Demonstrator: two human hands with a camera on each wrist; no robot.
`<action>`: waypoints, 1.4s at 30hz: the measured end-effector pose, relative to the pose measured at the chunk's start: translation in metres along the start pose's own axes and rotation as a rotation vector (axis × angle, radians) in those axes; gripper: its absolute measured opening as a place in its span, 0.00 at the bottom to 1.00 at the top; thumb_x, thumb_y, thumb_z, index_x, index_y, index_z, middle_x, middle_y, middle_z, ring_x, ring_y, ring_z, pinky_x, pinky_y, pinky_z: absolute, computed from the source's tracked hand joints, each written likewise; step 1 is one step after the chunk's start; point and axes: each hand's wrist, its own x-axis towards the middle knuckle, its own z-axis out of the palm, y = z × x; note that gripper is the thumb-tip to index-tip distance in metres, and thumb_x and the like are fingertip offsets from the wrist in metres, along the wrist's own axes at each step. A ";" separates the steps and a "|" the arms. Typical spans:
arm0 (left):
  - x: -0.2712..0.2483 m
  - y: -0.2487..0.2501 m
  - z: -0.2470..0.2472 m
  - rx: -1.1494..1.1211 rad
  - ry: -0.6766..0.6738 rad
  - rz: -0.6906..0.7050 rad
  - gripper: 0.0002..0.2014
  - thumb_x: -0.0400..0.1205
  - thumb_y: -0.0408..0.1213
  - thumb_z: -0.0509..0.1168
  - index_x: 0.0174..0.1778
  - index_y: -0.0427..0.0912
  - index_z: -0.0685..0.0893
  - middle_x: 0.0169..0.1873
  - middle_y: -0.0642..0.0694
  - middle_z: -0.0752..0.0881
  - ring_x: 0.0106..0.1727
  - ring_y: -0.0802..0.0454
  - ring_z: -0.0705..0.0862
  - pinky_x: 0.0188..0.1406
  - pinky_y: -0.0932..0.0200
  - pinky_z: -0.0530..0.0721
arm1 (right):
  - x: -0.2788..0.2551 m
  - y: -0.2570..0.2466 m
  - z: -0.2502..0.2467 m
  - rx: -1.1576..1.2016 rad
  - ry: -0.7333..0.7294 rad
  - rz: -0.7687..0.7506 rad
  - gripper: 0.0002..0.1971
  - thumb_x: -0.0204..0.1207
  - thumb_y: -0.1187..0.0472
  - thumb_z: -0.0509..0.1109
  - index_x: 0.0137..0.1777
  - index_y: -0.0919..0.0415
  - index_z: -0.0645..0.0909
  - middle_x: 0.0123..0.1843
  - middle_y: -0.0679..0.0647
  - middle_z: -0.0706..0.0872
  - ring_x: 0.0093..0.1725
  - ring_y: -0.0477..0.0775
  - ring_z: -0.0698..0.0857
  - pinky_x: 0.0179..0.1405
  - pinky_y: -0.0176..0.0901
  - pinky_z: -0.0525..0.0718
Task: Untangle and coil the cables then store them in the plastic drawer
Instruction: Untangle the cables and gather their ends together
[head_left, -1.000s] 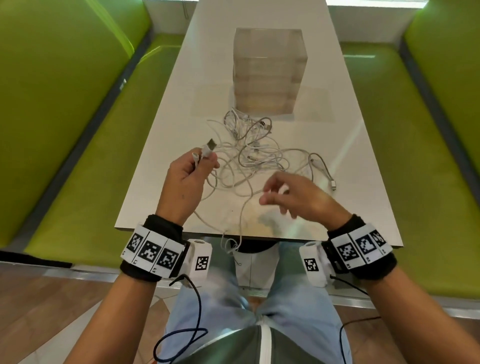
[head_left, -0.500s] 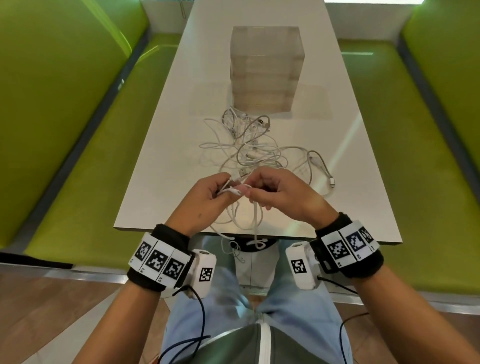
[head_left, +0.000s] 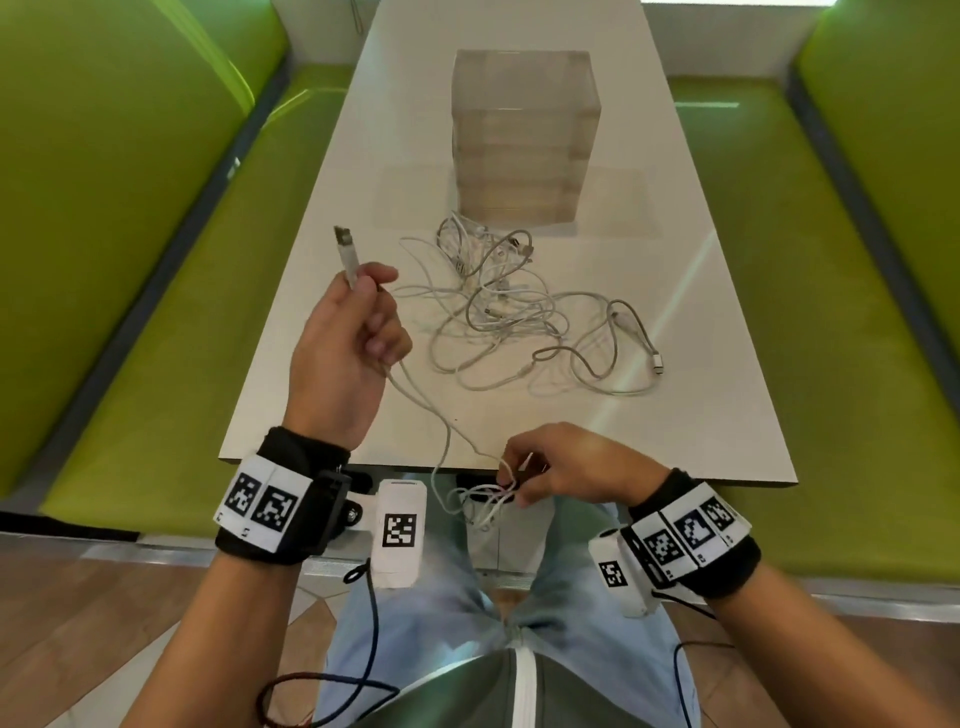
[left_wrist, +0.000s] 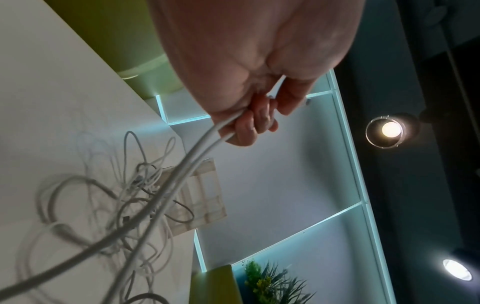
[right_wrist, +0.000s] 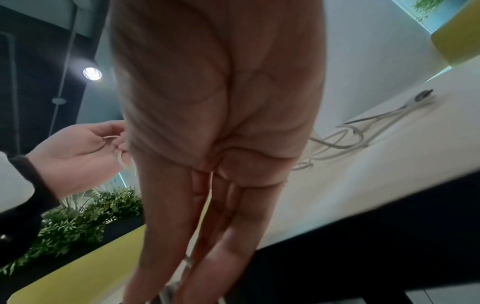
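A tangle of white cables (head_left: 514, 312) lies on the white table (head_left: 701, 415), just in front of the clear plastic drawer unit (head_left: 524, 135). My left hand (head_left: 358, 322) is raised over the table's left side and grips one white cable (head_left: 431, 410) near its USB plug (head_left: 345, 249), which points up and away. That cable runs down to my right hand (head_left: 524, 467) at the table's near edge, which pinches it with small loops hanging below the edge. In the left wrist view the cable (left_wrist: 182, 174) leaves my curled fingers (left_wrist: 249, 127) as two strands.
Green benches (head_left: 130, 260) run along both sides of the table. A loose cable end with a small plug (head_left: 657, 364) lies to the right of the tangle. My legs in blue jeans (head_left: 467, 623) are below the table's near edge.
My hands were together at the table's near edge; the left has risen up and to the left with the plug end, and the right has dropped back to the edge, drawing the cable out between them.
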 end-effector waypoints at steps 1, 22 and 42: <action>0.000 0.001 0.002 -0.014 -0.002 0.004 0.11 0.88 0.36 0.50 0.46 0.42 0.78 0.24 0.55 0.69 0.24 0.60 0.62 0.26 0.65 0.61 | 0.000 0.000 0.002 0.046 -0.020 0.001 0.18 0.68 0.66 0.77 0.59 0.56 0.83 0.47 0.41 0.86 0.46 0.44 0.86 0.51 0.38 0.83; -0.002 -0.009 0.012 -0.037 -0.074 -0.103 0.16 0.87 0.43 0.51 0.38 0.43 0.79 0.23 0.55 0.67 0.23 0.59 0.61 0.26 0.64 0.61 | -0.027 0.018 -0.055 0.239 0.528 0.002 0.10 0.77 0.69 0.68 0.47 0.51 0.83 0.43 0.45 0.87 0.35 0.49 0.85 0.31 0.39 0.82; 0.001 -0.030 0.035 0.137 -0.071 -0.019 0.14 0.89 0.36 0.50 0.43 0.40 0.78 0.27 0.54 0.82 0.28 0.57 0.78 0.30 0.65 0.77 | -0.060 0.019 -0.119 0.368 0.993 -0.118 0.12 0.69 0.73 0.74 0.39 0.55 0.81 0.36 0.47 0.86 0.36 0.45 0.82 0.40 0.36 0.81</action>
